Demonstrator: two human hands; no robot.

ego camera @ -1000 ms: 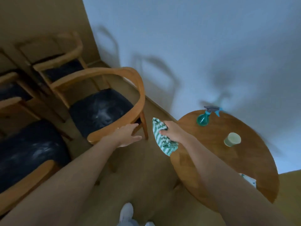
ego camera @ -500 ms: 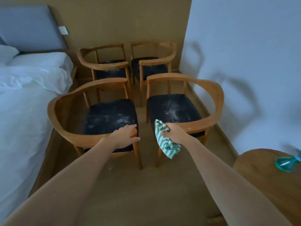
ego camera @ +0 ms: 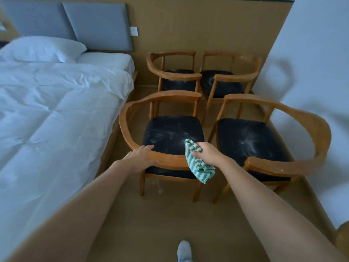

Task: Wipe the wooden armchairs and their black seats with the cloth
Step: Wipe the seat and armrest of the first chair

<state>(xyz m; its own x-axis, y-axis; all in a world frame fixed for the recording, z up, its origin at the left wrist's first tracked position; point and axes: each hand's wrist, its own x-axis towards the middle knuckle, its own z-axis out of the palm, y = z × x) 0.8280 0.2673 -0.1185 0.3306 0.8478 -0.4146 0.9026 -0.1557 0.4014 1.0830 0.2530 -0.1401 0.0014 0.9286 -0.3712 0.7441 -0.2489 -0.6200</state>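
Left hand (ego camera: 138, 156) lies flat, fingers straight, on the curved wooden rail of the near-left armchair (ego camera: 128, 127). Right hand (ego camera: 206, 154) grips the green-white zigzag cloth (ego camera: 196, 167), hanging over that rail's right end. Dusty black seat (ego camera: 170, 133) beneath. Three more armchairs behind and right; bed (ego camera: 47, 110) left.

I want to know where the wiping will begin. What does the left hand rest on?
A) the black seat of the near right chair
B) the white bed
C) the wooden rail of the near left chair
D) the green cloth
C: the left hand lies with straight fingers on the curved wooden rail of the near left chair, while the right hand grips the cloth.
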